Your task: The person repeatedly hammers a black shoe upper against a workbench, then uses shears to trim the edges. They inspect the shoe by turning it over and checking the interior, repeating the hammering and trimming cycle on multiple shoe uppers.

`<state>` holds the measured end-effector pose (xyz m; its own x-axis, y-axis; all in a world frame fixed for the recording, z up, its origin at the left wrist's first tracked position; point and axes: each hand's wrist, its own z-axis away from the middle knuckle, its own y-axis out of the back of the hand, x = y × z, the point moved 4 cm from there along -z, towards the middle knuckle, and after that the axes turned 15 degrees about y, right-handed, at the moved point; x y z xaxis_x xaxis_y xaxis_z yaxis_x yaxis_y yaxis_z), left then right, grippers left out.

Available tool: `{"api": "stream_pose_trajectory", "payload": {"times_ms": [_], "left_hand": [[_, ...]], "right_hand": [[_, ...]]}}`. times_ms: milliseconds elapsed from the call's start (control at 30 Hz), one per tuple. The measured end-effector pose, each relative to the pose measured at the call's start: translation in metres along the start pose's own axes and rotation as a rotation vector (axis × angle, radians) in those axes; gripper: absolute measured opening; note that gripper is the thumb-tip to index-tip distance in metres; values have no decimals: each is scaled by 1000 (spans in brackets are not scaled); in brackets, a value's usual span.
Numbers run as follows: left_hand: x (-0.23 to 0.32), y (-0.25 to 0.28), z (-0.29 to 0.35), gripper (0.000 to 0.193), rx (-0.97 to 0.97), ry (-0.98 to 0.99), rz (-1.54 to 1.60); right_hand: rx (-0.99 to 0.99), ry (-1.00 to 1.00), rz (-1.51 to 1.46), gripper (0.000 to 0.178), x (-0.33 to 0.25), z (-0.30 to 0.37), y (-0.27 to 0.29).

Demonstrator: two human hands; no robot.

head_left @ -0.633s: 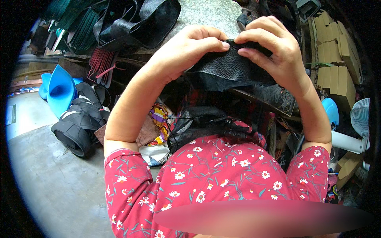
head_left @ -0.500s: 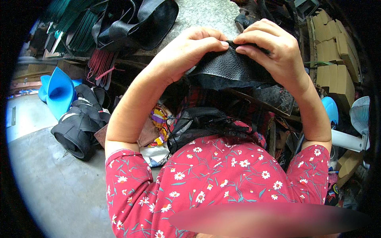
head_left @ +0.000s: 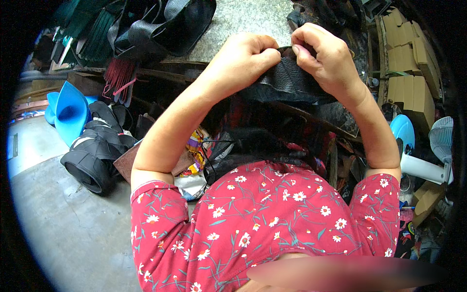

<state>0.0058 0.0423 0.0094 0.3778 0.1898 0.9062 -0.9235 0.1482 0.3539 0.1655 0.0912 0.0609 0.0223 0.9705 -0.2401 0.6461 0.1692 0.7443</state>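
Note:
Between my hands hangs a piece of black pebbled leather point(head_left: 291, 82), its upper edge raised above the workbench's near side. My left hand point(head_left: 253, 56) pinches that edge from the left, fingers curled and thumb on top. Opposite it, my right hand point(head_left: 323, 56) is closed with thumb and forefinger together at the right end of the same edge. Whether anything small sits in the right fingertips is too fine to make out. The hands and the shadow under them cover part of the leather.
More black leather pieces point(head_left: 165, 29) lie on the pale worktop point(head_left: 248, 22) at the far left. Blue curved sheets point(head_left: 70, 114) and a stack of black shaped pieces point(head_left: 95, 160) stand on the left. Cardboard pieces point(head_left: 408, 92) and a fan point(head_left: 440, 141) are at right.
My hands have drawn slightly apart and the fingers have curled tighter. The leather's edge between them is more hidden, and its lower part has shifted a little upward.

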Motion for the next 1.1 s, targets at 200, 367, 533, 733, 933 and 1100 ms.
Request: {"api": "stream_pose_trajectory", "payload": {"times_ms": [200, 367, 533, 733, 933, 1100], "left_hand": [[0, 0, -2, 25, -146, 48, 182], [1, -3, 3, 26, -99, 8, 299], [-2, -7, 0, 27, -355, 178, 767], [0, -3, -3, 24, -224, 59, 414], [10, 4, 4, 26, -275, -76, 223], [10, 4, 8, 26, -282, -60, 168]], "right_hand": [[-29, 148, 134, 15, -15, 7, -6], [-20, 272, 250, 23, -32, 5, -5], [-76, 297, 347, 19, -36, 9, -4], [-8, 302, 265, 27, -37, 10, 1], [-70, 18, -40, 15, -6, 3, 23], [-242, -246, -389, 31, 13, 18, -1]]}}
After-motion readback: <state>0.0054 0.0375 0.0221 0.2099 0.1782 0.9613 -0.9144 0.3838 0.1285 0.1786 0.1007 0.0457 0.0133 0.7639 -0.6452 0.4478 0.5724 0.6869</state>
